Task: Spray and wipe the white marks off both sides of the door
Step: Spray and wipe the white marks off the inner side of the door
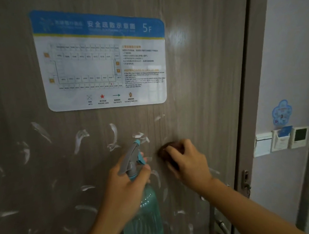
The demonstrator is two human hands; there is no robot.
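Up close, we face a door mid-clean, both our hands raised against it.
Door: the grey-brown wood-grain door (193,79) fills most of our view, its edge on the right against the frame.
White marks: smeared white marks (80,138) are scattered over the lower half of the door, to the left of our hands, around them and below them.
Left hand: our left hand (125,188) grips the neck of a spray bottle (144,212), fingers curled round it just under the grey and teal trigger head, whose nozzle points at the door.
Right hand: our right hand (186,161) presses a dark brown cloth (167,154) flat to the door, fingers curled over it, just right of the bottle's head.
Hands: near each other but apart, each clamped on its own thing.
Sign: a blue and white floor-plan sign (102,58) marked 5F is stuck on the door above the marks.
Latch: a metal latch plate (245,182) sits on the frame at lower right.
Wall: beyond the frame, a pale wall (289,47) carries a blue sticker (282,112) and a row of white switch panels (280,140).
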